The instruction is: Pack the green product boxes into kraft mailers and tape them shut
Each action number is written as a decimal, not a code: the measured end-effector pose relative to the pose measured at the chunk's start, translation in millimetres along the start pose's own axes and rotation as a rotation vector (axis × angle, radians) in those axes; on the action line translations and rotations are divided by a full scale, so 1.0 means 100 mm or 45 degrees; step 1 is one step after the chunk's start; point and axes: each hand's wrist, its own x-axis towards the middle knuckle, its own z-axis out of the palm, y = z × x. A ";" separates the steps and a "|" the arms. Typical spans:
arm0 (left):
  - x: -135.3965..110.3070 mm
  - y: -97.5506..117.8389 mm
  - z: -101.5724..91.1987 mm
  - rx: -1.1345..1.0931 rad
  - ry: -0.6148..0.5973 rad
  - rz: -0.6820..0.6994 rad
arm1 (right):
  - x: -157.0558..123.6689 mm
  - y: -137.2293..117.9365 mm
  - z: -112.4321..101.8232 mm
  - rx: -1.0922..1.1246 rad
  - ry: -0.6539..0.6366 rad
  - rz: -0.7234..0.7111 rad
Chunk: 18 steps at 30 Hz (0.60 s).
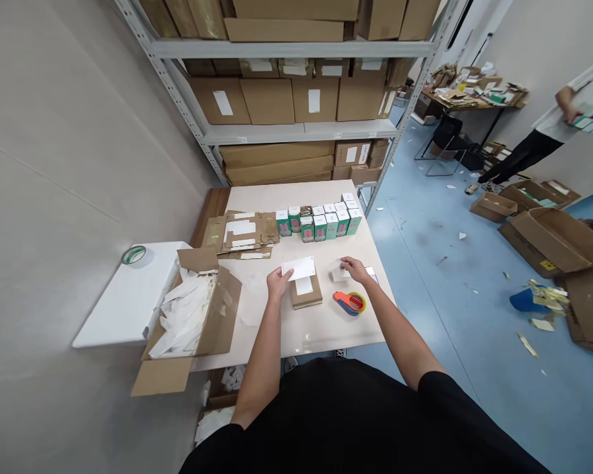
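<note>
My left hand [277, 284] pinches a white paper slip [299, 268] over the far end of a small cardboard box [307, 297]. A white label [304, 286] lies on the top of that box. To the right, the fingers of my right hand [356, 270] are closed at a translucent, pale plastic piece [338, 272], whose exact kind is unclear. An orange and blue tape cutter [346, 303] with a yellow ring lies just below my right hand. Partly behind my right wrist rests a white card [372, 275].
Several green and white cartons [331, 225] stand at the table's back, beside flattened cardboard [247, 232]. An open box [225, 309] of white paper strips is at left, near a tape roll [133, 255]. Behind is a shelf [296, 131]; a person [568, 118] holds cartons far right.
</note>
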 end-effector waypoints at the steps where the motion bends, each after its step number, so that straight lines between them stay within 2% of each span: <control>1: -0.03 0.00 0.03 -0.034 0.036 -0.030 | 0.00 0.03 0.03 -0.032 0.040 0.042; 4: -0.14 -0.03 0.09 -0.110 0.131 -0.175 | -0.03 0.04 0.22 -0.132 0.257 0.143; 6: -0.23 -0.08 0.10 -0.200 0.187 -0.261 | -0.09 -0.03 0.43 -0.119 0.363 0.146; 7: -0.27 -0.10 0.09 -0.273 0.210 -0.289 | -0.13 -0.09 0.58 -0.074 0.354 0.120; 8: -0.32 -0.12 0.08 -0.359 0.227 -0.307 | -0.17 -0.17 0.74 -0.005 0.278 0.086; 10: -0.41 -0.15 0.06 -0.515 0.251 -0.340 | -0.26 -0.36 1.12 0.156 0.013 -0.034; 12: -0.51 -0.18 0.00 -0.576 0.242 -0.368 | -0.33 -0.57 1.48 0.290 -0.155 -0.110; 13: -0.55 -0.19 -0.05 -0.557 0.224 -0.378 | -0.36 -0.68 1.63 0.322 -0.165 -0.113; 15: -0.64 -0.20 -0.19 -0.444 0.170 -0.395 | -0.40 -0.86 1.83 0.307 -0.079 -0.090; 18: -0.72 -0.16 -0.50 -0.265 0.038 -0.392 | -0.41 -1.07 1.93 0.166 0.030 -0.087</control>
